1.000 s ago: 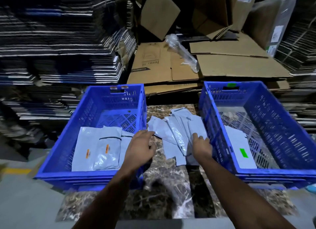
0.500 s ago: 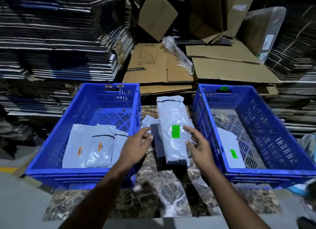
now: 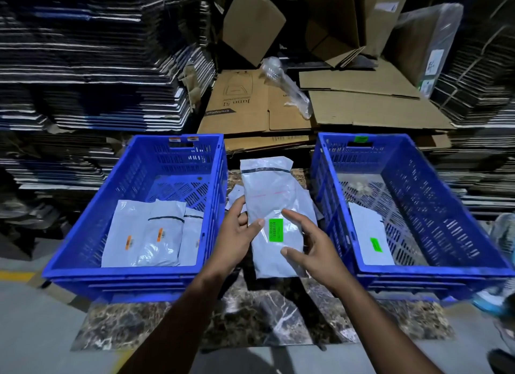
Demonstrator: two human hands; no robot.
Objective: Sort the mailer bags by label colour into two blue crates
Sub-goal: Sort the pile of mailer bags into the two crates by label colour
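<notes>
A grey mailer bag [image 3: 271, 195] with a green label is held up between the two blue crates. My left hand [image 3: 237, 234] pinches its left edge, thumb on the front. My right hand [image 3: 315, 245] lies against its right side, thumb and forefinger spread on the front. The left crate [image 3: 133, 273] holds three bags with orange labels [image 3: 156, 234]. In the right crate [image 3: 434, 270] lies one bag with a green label [image 3: 370, 234]. More loose bags [image 3: 235, 192] lie on the slab behind the held one, mostly hidden.
Both crates sit on a dark marble slab [image 3: 250, 323] on a grey floor with a yellow line [image 3: 16, 275]. Stacks of flattened cartons [image 3: 97, 80] and loose cardboard boxes [image 3: 362, 108] rise close behind. A blue object [image 3: 498, 304] shows at the right edge.
Both hands went from the pile on the slab to lifting one green-label bag. Since half a second ago the bag came nearer and my left thumb closed onto its left edge.
</notes>
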